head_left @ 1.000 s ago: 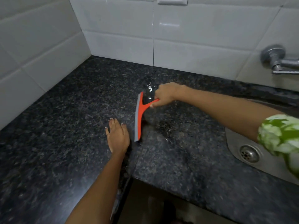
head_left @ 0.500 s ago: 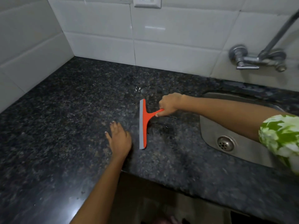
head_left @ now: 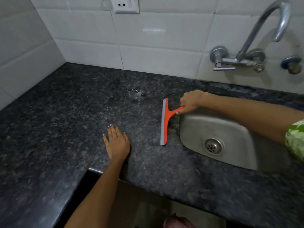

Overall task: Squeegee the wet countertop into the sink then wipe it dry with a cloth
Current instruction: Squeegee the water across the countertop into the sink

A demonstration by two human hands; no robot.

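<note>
Your right hand was wrapped around the orange handle of the squeegee, fingers curled tight on it, at the back left corner of the sink. The squeegee's long grey blade lay on the countertop just beside the sink's left rim, running from back to front along that rim, its near end level with about the middle of the basin. The handle reached from the blade toward the sink, and your hand on it hung right over the basin's rear corner.

Your left hand rested flat on the countertop, fingers straight and spread a little, holding nothing. It lay well to the left of the sink, with the squeegee between it and the basin, apart from the blade.

A small puddle of water glinted on the stone behind and to the left of the sink, beyond the far end of the blade and clear of it.

The drain sat in the bottom of the steel basin. On the white tiled wall behind the sink, the tap curved up and over the basin. A wall socket was mounted on the tiles farther left of the tap.

No cloth could be seen.
</note>
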